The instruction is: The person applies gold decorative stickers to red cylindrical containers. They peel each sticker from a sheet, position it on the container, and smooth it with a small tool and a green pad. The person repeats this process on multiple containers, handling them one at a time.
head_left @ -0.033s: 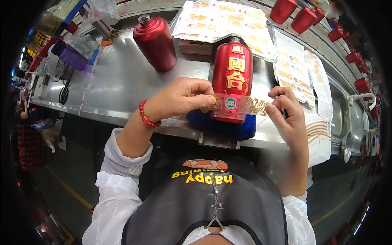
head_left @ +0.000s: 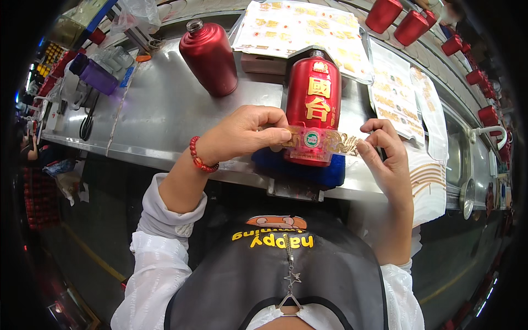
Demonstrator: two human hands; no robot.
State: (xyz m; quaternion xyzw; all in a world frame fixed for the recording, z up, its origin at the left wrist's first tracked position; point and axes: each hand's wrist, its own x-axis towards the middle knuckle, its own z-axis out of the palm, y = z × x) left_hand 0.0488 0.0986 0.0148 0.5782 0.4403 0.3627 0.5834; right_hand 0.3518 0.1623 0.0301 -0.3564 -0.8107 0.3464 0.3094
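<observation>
Head view: the left hand [head_left: 247,132] has thumb and index finger pinched on one end of a see-through strip [head_left: 312,139] with gold patterning and a green roundel. The right hand [head_left: 385,157] looks pinched on the other end, thumb against index, its remaining fingers curled clear. My guess is they're gripping just the ends to keep it flat and straight.

The strip runs between the two hands, across the lower part of a red bottle [head_left: 314,88] with big gold lettering. That bottle's neck points away from the hands; can't tell exactly what props it. There's a blue cloth [head_left: 335,173] under its base end, between the hands, probably so it doesn't slide or scratch.

Beyond the left hand there's a plain red bottle [head_left: 208,58] standing upright. Sheets of gold decals [head_left: 302,25] sit past both hands, with more decal sheets [head_left: 393,88] just beyond the right one, handy to grab I'd say.

It's all on a shiny metal bench [head_left: 154,110]. Far left of the left hand: a purple bottle [head_left: 96,77] among clutter. Way past the right hand, a row of red bottles [head_left: 382,15] and a metal sink [head_left: 467,165]. Dark floor [head_left: 99,247] below, workshop-ish room.
</observation>
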